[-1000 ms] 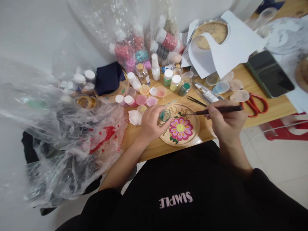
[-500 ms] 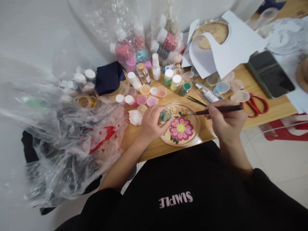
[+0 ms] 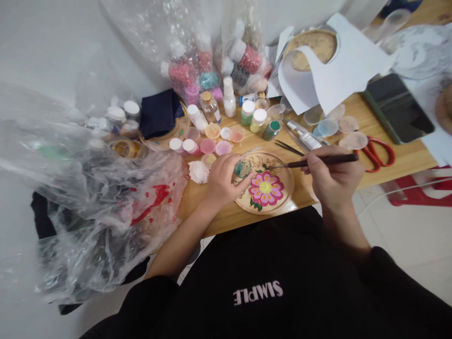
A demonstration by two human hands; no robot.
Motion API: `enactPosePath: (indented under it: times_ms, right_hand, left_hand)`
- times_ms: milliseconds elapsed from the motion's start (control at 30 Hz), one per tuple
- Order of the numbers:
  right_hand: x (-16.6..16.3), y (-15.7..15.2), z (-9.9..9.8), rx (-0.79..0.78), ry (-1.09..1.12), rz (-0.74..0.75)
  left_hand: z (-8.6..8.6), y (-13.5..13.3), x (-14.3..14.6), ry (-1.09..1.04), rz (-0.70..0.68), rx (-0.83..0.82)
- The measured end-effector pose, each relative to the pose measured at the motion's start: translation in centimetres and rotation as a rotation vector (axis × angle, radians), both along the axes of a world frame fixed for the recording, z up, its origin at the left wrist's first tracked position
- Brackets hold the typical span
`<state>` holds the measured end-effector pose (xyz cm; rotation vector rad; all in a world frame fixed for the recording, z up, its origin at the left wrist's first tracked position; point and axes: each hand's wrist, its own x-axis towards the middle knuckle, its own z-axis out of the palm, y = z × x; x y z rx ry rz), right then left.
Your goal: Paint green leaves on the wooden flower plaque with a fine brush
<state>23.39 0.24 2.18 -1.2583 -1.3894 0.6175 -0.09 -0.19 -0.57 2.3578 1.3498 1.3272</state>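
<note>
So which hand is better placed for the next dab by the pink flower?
Probably your right hand: it holds the thin tool, with its tip near the flower. Your left hand is busy holding a small clear cup.

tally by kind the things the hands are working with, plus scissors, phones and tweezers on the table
Dark-handled tool, in the right hand: 1
Small green-stained cup, at the left hand: 1
Round flower board: 1
Red-handled scissors: 1
Phone: 1
Tweezers: 1
Total: 6
</note>
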Motion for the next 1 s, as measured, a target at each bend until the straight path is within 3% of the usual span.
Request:
enactPosePath:
  times_ms: [600, 1000]
  right_hand:
    - [0.05, -0.04, -0.45, 0.004, -0.031, -0.018]
    - [0.09, 0.07, -0.58, 0.024, -0.045, 0.012]
  left_hand:
    - [0.01, -0.03, -0.12, -0.038, -0.029, -0.039]
    - [0.08, 0.03, 0.03, 0.01, 0.025, 0.009]
